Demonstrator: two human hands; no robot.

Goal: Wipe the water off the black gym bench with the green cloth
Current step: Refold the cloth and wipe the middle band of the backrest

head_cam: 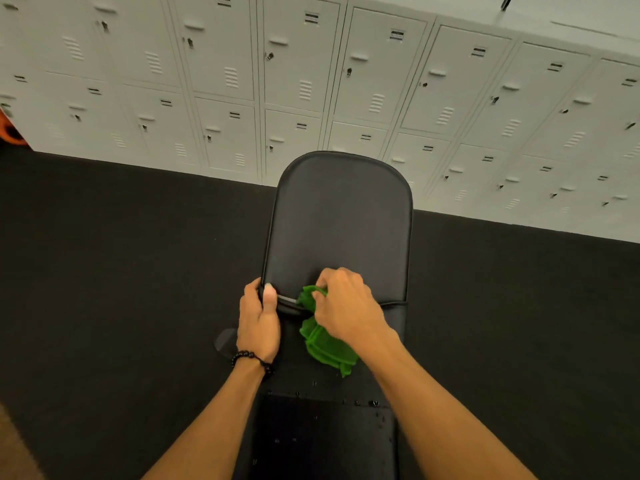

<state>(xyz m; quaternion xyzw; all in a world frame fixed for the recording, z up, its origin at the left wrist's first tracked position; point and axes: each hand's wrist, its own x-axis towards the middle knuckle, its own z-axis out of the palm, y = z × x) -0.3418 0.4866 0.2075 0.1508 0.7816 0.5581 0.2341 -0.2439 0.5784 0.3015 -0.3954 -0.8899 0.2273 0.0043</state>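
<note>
The black gym bench (341,223) runs away from me toward the lockers, its far pad raised a little at the seam. My left hand (259,320) grips the near left corner of that far pad, thumb on top. My right hand (346,306) is closed on the green cloth (323,344), pressing its upper end into the gap between the two pads; the rest of the cloth hangs back over the near pad. Water droplets (375,405) dot the near pad close to me.
A wall of grey lockers (301,74) stands just beyond the bench's far end. Dark rubber floor (121,271) lies on both sides of the bench. An orange object (8,129) shows at the far left edge.
</note>
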